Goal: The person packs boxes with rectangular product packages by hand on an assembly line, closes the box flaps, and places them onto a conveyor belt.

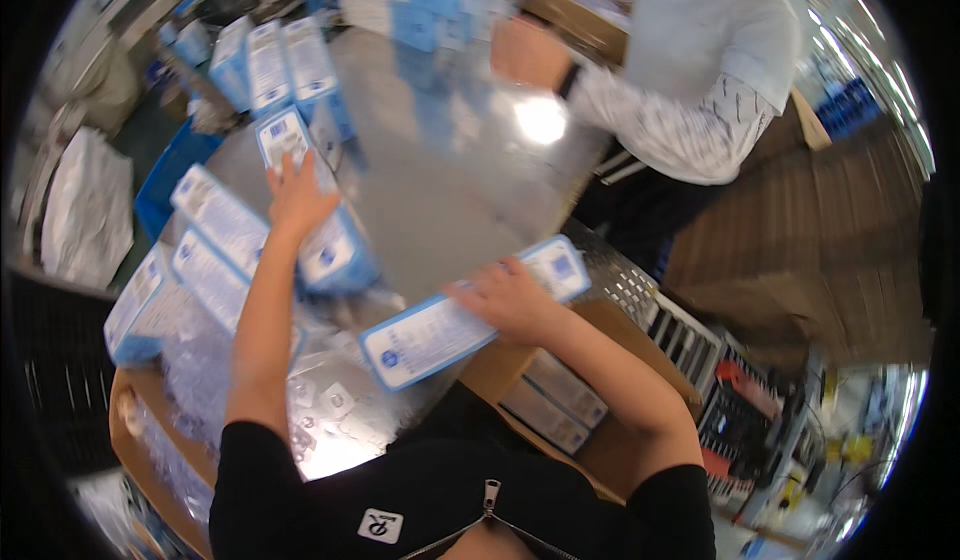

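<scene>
My left hand [297, 200] reaches to the left part of the metal table, its fingers spread over a long white-and-blue carton [330, 250] there. Between the thumb and the carton's edge I cannot see a clear grip. In front of my body, my right hand [508, 295] is closed on another long white-and-blue carton [425, 340], which slants up to the right over the table's near edge. Beneath it stands an open brown cardboard box [630, 335] with similar cartons [553, 400] lying inside. Several more cartons [218, 220] lean side by side left of my left forearm.
More cartons [268, 65] stand at the table's far left, above a blue bin [170, 180]. Clear plastic pieces [195, 370] fill a box at near left. Across the metal table [430, 160] a co-worker's hand [530, 52] is blurred. Stacked brown cardboard [800, 240] stands at right.
</scene>
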Tool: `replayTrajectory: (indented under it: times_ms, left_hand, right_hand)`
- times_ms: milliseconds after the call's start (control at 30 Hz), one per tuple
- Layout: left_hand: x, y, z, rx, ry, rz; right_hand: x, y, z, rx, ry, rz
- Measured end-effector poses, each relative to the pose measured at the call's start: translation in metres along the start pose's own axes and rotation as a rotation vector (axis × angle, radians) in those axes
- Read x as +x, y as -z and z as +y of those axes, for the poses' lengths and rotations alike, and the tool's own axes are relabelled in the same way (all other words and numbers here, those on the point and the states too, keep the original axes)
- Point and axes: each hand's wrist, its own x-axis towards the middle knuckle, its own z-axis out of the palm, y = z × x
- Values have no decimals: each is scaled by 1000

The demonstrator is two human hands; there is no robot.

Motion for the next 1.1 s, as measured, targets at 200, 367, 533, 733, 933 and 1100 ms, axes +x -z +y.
replayTrajectory:
  times_ms: [200, 367, 533, 733, 933, 1100]
  left_hand:
    - [-122, 17, 70, 134, -447, -213]
    - [-54, -26, 34, -488, -720, -170]
    - [-131, -14, 156, -1400, -651, -682]
    - [-268, -101, 283, -218, -2062, -917]
    - [-308, -262, 319, 384, -1429, -857]
    - [-282, -342, 255, 375, -1382, -924]
  right_hand:
    - [-110, 64, -42, -68, -144, 246]
    - [-306, 79, -71, 878, -944, 984]
    - [-414, 18, -128, 1561, -993, 1917]
    - [-439, -25, -150, 1351, -1304, 2065]
    - [-392, 20, -168, 1294, -1353, 1191]
    - [-309, -54, -81, -129, -882, 145]
